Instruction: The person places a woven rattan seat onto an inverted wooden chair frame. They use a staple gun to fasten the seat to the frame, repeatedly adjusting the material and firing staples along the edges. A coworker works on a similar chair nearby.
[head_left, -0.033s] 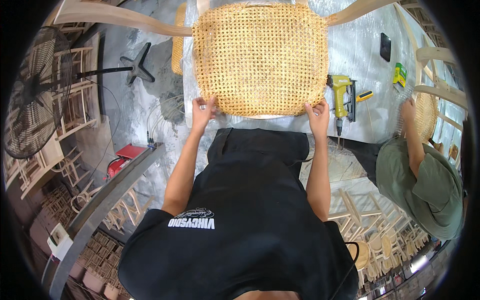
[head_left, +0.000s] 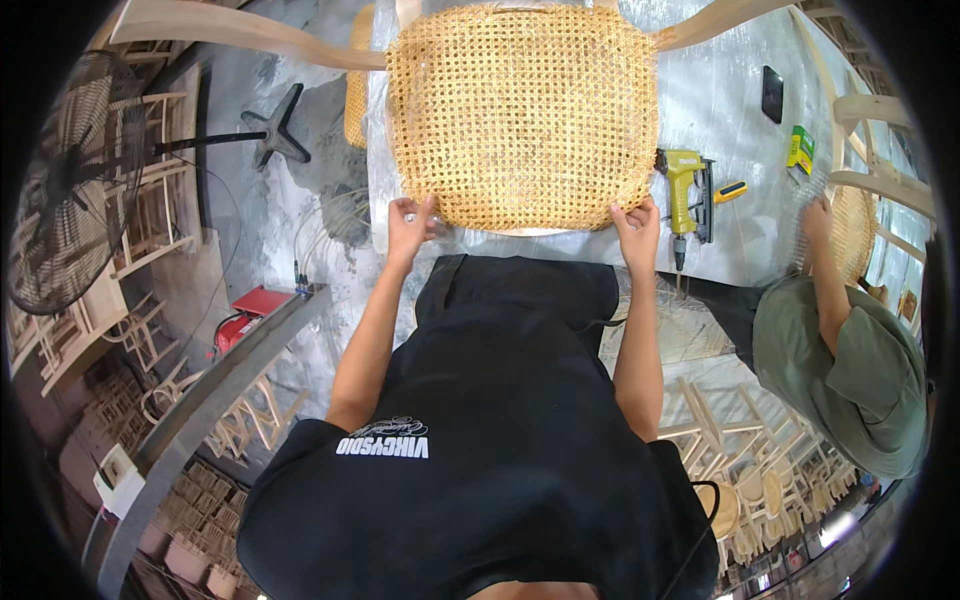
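Observation:
A woven cane sheet [head_left: 520, 120] lies over the seat of a pale wooden chair, whose curved legs or arms [head_left: 250, 40] reach out to either side at the far end. My left hand [head_left: 408, 232] is at the near left corner of the sheet, thumb and fingertips closed on its edge. At the near right corner, my right hand [head_left: 638, 228] pinches the edge between thumb and fingers. A sliver of the wooden seat rim [head_left: 530, 232] shows below the cane's near edge. Just right of the chair lies a green nail gun [head_left: 684, 195].
The plastic-covered table [head_left: 730, 240] also bears a yellow-handled cutter [head_left: 731, 191], a green-yellow box [head_left: 800, 150] and a black phone [head_left: 771, 94]. A co-worker in a green shirt [head_left: 840, 370] works at right. A large fan [head_left: 75, 185] stands left, near a metal beam [head_left: 210, 400].

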